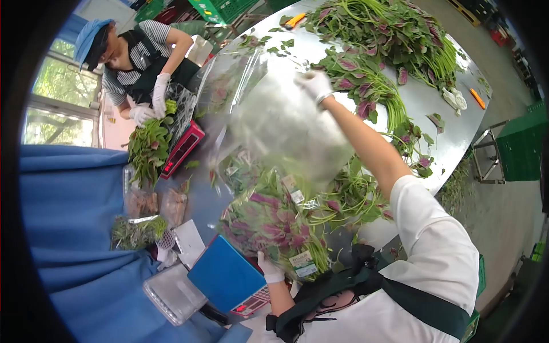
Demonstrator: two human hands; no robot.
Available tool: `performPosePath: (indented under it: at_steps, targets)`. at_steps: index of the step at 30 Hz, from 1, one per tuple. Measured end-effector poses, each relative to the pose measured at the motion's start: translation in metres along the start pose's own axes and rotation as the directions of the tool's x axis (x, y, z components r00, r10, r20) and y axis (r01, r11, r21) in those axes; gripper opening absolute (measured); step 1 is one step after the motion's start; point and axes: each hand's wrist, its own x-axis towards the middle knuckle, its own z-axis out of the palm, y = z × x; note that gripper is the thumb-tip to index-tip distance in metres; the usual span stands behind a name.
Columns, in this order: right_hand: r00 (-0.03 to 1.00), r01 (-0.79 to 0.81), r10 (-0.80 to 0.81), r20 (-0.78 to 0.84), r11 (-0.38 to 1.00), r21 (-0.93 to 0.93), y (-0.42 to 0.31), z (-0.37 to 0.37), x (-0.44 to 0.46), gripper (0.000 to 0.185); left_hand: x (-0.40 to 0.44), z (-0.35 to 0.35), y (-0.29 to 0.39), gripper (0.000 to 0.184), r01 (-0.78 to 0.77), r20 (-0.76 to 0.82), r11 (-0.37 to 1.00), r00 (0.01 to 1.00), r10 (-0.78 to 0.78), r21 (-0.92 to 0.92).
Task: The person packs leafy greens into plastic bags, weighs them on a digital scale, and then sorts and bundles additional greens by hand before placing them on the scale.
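Observation:
My right hand (314,87), in a white glove, is raised over the metal table with its fingers closed on clear plastic film (286,120) that is smeared by motion. Near my body, my left hand (270,267), also gloved, is at a clear bag of red-and-green leafy greens (269,220); its fingers are partly hidden against the bag. A label (303,264) shows on the bag. Just left of that hand is a scale with a blue top (226,274). Loose greens (366,68) lie beyond my right arm.
Across the table at left, a co-worker (146,63) holds greens (150,143) over a red scale (183,148). Plastic trays (174,294) and packed produce (137,233) lie at lower left. Orange-handled cutters (477,99) lie right; green crates (220,11) stand behind.

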Motion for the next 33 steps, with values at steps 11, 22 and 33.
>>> performPosePath:
  at_steps: [11, 22, 33]
  targets:
    - [0.996, -0.087, 0.063, -0.060, 0.774, -0.627, 0.050, -0.079, 0.049, 0.069, 0.115, 0.024, 0.055, 0.043, 0.123, -0.070, 0.991, 0.990, -0.120, 0.044]
    - [0.874, 0.030, -0.081, 0.478, 0.993, 0.113, -0.140, -0.170, -0.083, 0.031, 0.124, 0.034, 0.060, 0.074, 0.189, -0.387, 0.534, 0.876, 0.287, 0.824]
    - [0.738, 0.012, -0.447, 0.506, 0.758, 0.652, -0.215, -0.095, -0.181, 0.033, -0.048, 0.051, 0.037, 0.075, -0.282, -0.075, 0.903, 0.944, 0.321, 0.324]
